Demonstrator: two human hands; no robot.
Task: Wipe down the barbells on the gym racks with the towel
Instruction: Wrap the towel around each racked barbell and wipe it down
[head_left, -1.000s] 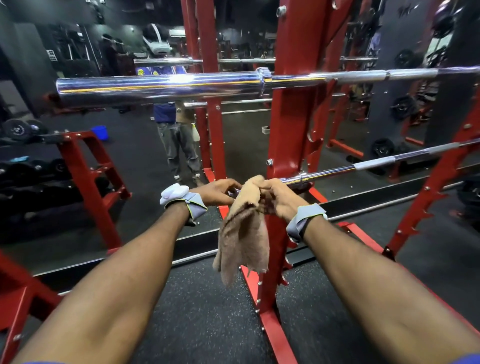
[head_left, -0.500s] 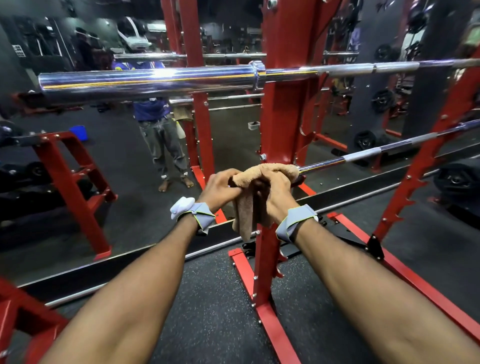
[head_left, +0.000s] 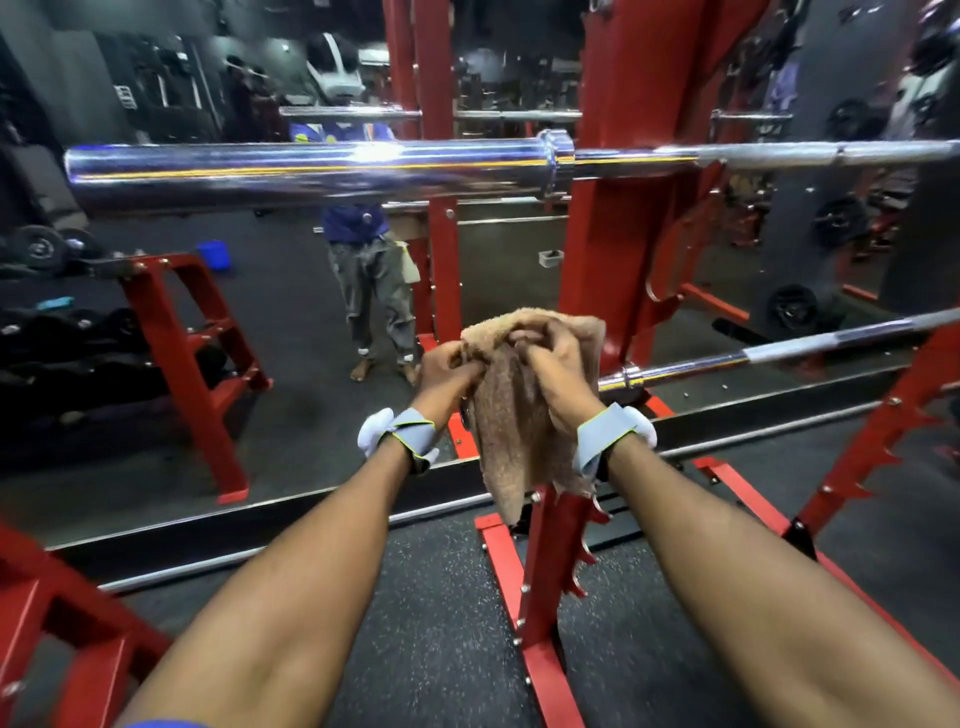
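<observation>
Left hand (head_left: 447, 371) pinches the left edge of the towel (head_left: 506, 436); right hand (head_left: 553, 358) is curled over its bunched top. The towel is draped over the near end of the lower barbell (head_left: 779, 353), hiding that end, and its tail hangs down in front of the red rack (head_left: 618, 249). The bare shaft runs right from beside the right hand. The upper barbell (head_left: 311, 169) sits higher on the same rack, well apart from the towel. The mirror (head_left: 291, 312) behind reflects a standing person
</observation>
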